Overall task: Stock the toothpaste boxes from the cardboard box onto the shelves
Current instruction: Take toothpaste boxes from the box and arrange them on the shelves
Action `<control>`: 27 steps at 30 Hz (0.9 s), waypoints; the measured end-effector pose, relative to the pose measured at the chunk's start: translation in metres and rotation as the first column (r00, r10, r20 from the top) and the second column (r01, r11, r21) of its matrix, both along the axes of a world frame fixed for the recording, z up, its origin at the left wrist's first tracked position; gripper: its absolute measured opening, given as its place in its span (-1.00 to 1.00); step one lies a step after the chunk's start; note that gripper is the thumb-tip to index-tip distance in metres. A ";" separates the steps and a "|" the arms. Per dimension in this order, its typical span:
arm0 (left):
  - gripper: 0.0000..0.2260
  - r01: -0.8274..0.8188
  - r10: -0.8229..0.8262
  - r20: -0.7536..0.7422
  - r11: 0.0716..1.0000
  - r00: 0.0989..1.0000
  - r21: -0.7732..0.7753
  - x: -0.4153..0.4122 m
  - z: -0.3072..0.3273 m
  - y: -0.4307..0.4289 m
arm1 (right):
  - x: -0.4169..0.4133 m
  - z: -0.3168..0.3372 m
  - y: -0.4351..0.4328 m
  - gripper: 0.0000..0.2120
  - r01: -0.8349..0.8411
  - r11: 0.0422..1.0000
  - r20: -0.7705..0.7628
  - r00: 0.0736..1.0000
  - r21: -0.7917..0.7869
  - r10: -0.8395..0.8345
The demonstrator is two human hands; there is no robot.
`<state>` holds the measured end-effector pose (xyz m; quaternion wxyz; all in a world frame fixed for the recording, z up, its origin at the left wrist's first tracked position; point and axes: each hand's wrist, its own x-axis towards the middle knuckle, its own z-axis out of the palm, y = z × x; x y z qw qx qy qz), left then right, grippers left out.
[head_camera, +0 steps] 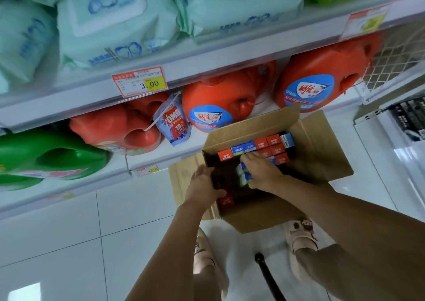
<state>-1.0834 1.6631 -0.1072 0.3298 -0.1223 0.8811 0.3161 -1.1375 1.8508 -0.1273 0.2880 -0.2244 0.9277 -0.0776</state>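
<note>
An open cardboard box (319, 153) stands on the floor below the shelves, with several red and blue-green toothpaste boxes (273, 146) standing on end inside. My right hand (262, 172) reaches into the box and grips a blue-green toothpaste box (243, 174). My left hand (202, 185) rests on the box's left wall, its fingers curled over the rim. A red toothpaste box (226, 200) lies low in the box near that hand.
The lower shelf (147, 160) holds orange detergent jugs (218, 103), a green jug (48, 160) and a blue refill pouch (172, 121). Wipe packs (110, 22) fill the upper shelf. White floor tiles spread to the left; my feet stand beside the box.
</note>
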 end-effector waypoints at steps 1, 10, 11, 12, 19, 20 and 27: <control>-0.25 -0.002 0.002 0.028 1.000 1.000 0.006 0.002 0.007 0.003 | 0.000 0.017 0.003 -0.39 0.067 0.996 0.022 0.998 -0.051 -0.066; -0.24 -0.275 0.326 -0.116 0.906 0.938 0.323 0.038 0.118 0.035 | -0.012 0.218 0.058 -0.51 0.475 0.799 0.142 0.879 -0.368 -0.456; -0.26 -0.380 0.446 -0.076 0.828 0.892 0.413 0.040 0.137 0.038 | -0.010 0.239 0.063 -0.58 0.525 0.741 0.246 0.851 -0.418 -0.464; -0.30 -0.472 0.548 -0.018 0.735 0.836 0.487 0.042 0.150 0.038 | -0.006 0.257 0.068 -0.65 0.583 0.676 0.376 0.811 -0.450 -0.449; -0.16 -0.535 -0.100 0.558 0.191 0.824 0.823 0.088 0.209 0.043 | 0.021 0.314 0.096 -0.67 0.784 0.463 0.810 0.548 -0.413 -0.206; -0.20 -0.541 -0.194 0.553 0.115 0.810 0.833 0.096 0.213 0.049 | 0.026 0.319 0.098 -0.68 0.810 0.426 0.835 0.517 -0.404 -0.190; -0.45 -0.485 0.080 0.480 0.079 0.874 0.871 0.123 0.261 0.083 | 0.048 0.338 0.099 -0.54 0.861 0.188 0.856 0.499 -0.473 -0.132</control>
